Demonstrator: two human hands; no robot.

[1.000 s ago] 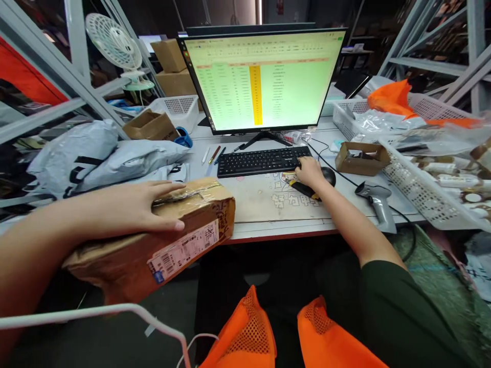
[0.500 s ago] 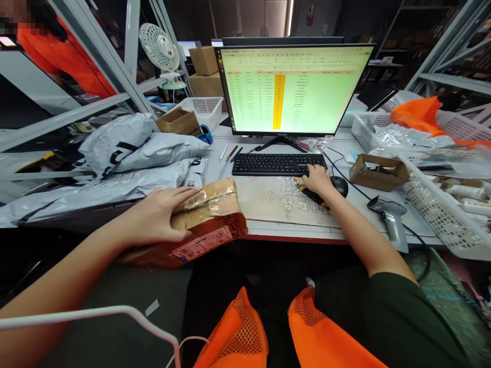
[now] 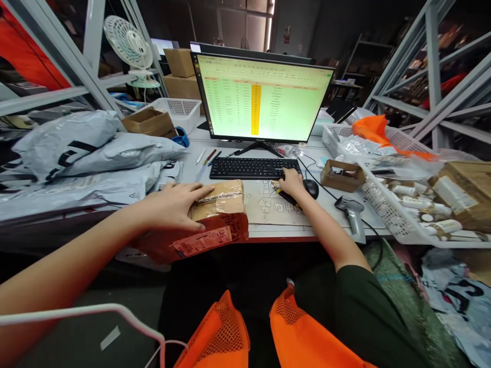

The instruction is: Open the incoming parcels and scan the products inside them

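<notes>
My left hand (image 3: 180, 207) grips a taped cardboard box (image 3: 218, 202), thumb on the near side and fingers over the top. The box is tilted at the desk's front edge; a shipping label (image 3: 203, 241) shows on its reddish, shaded near side. My right hand (image 3: 292, 182) rests at the right end of the black keyboard (image 3: 249, 167), fingertips on the keys and nothing held. Under its wrist lies a black and yellow tool (image 3: 288, 198), partly hidden. Just right of that hand sits a black mouse (image 3: 311, 188). The monitor (image 3: 264, 102) displays a spreadsheet with one orange column.
Grey plastic mailer bags (image 3: 95, 168) are piled on the left. A barcode scanner (image 3: 351, 214), a small open carton (image 3: 342, 175) and a white basket (image 3: 391, 220) of rolled items stand on the right. Pens (image 3: 209, 157) lie left of the keyboard. Metal rack bars (image 3: 76, 56) frame both sides.
The view has turned to the right, so the desk items sit further left and more of the right basket shows. My left hand still grips the box; my right hand stays at the keyboard.
</notes>
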